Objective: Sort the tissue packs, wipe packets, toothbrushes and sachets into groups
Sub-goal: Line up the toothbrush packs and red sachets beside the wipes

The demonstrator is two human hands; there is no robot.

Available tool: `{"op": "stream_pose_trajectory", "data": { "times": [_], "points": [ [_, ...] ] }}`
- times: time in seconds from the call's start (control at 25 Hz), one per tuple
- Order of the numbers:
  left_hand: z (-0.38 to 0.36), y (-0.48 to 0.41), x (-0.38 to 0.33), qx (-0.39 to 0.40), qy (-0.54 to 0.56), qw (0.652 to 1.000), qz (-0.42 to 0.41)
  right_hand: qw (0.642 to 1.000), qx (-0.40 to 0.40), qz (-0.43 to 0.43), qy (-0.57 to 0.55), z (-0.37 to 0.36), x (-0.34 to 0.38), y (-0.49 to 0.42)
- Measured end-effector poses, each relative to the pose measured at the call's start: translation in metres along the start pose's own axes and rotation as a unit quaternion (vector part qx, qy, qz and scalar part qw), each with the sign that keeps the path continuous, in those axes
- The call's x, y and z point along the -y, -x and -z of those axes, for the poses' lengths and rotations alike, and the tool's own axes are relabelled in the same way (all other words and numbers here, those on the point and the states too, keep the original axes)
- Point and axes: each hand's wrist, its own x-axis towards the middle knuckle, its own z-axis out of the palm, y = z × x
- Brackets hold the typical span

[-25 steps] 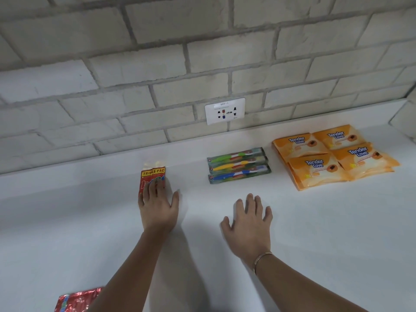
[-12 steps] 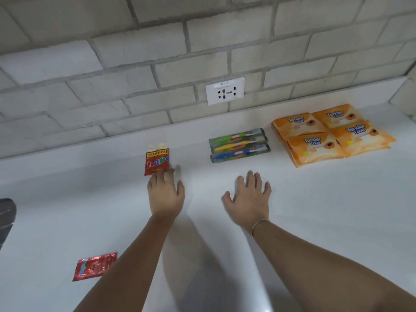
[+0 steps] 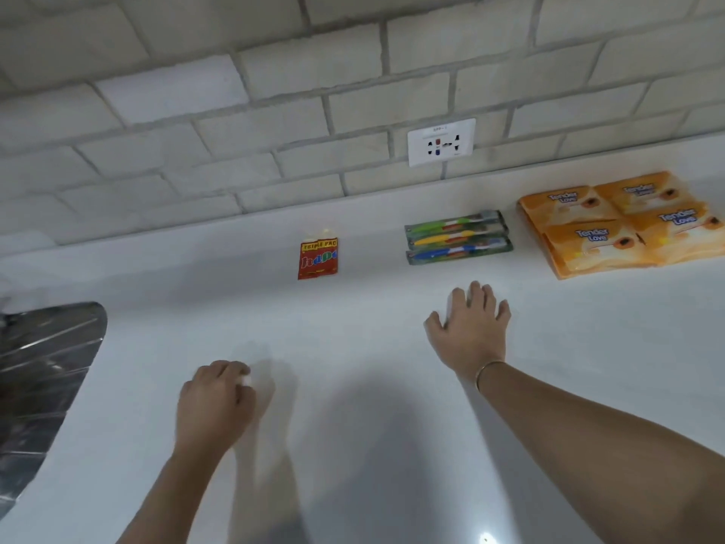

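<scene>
A red sachet (image 3: 318, 257) lies alone on the white counter near the wall. To its right sit three packed toothbrushes (image 3: 458, 237), green, yellow and blue, side by side. Further right is a group of orange wipe packets (image 3: 623, 225). My left hand (image 3: 215, 402) hovers low over the counter well in front of the sachet, blurred, fingers loosely curled and holding nothing. My right hand (image 3: 472, 327) rests flat on the counter in front of the toothbrushes, fingers spread.
A steel sink (image 3: 43, 378) is set into the counter (image 3: 353, 327) at the left edge. A wall socket (image 3: 441, 142) sits on the brick wall above the toothbrushes.
My left hand has let go of the red sachet and drawn back toward me and to the left. The view has swung left, bringing the sink in. The right hand stays flat.
</scene>
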Motion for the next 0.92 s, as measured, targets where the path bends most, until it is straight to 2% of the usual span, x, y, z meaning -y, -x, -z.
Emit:
{"op": "stream_pose_trajectory", "data": {
  "times": [0.08,0.16,0.28,0.4,0.56,0.8,0.92],
  "points": [
    [0.003,0.012,0.038,0.023,0.006,1.000,0.016,1.000,-0.002,0.002,0.002,0.000,0.000,-0.001],
    [-0.002,0.023,0.062,0.059,0.032,0.997,-0.022,1.000,-0.003,0.002,0.003,0.000,-0.001,-0.001],
    [-0.017,0.041,0.064,0.029,0.034,0.998,-0.041,1.000,-0.004,0.002,0.009,0.000,-0.001,-0.001],
    [-0.021,0.048,0.036,-0.007,0.044,0.999,-0.025,1.000,-0.004,0.003,0.011,-0.001,0.000,0.000],
    [-0.015,0.031,-0.021,-0.023,0.110,0.993,-0.025,1.000,-0.002,0.001,0.006,-0.002,0.000,0.000],
    [-0.008,-0.022,-0.114,-0.111,0.164,0.974,-0.110,1.000,-0.004,0.000,0.002,-0.002,0.002,0.001],
    [-0.022,-0.043,-0.134,-0.089,0.204,0.966,-0.134,1.000,-0.002,0.000,0.000,0.000,0.002,0.001]
  ]
}}
